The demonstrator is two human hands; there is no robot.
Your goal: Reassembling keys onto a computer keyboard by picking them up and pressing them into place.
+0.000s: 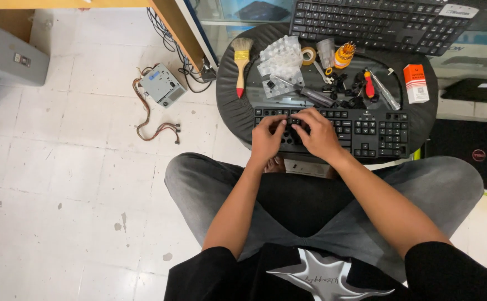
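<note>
A black keyboard (366,131) lies across a round black stool (232,106) in front of my knees. Both hands rest on its left half. My left hand (267,139) presses down with its fingers curled on the keys. My right hand (318,132) lies beside it, fingertips pinched over a spot where keys look removed; whether it holds a keycap I cannot tell. Loose black keycaps (349,89) lie just behind the keyboard.
On the stool: a yellow-handled brush (241,61), clear plastic trays (279,64), a tape roll (309,55), a red-handled screwdriver (369,85), an orange box (416,83). A second keyboard (377,22) lies behind. A grey power supply (162,85) with cables sits on the floor at left.
</note>
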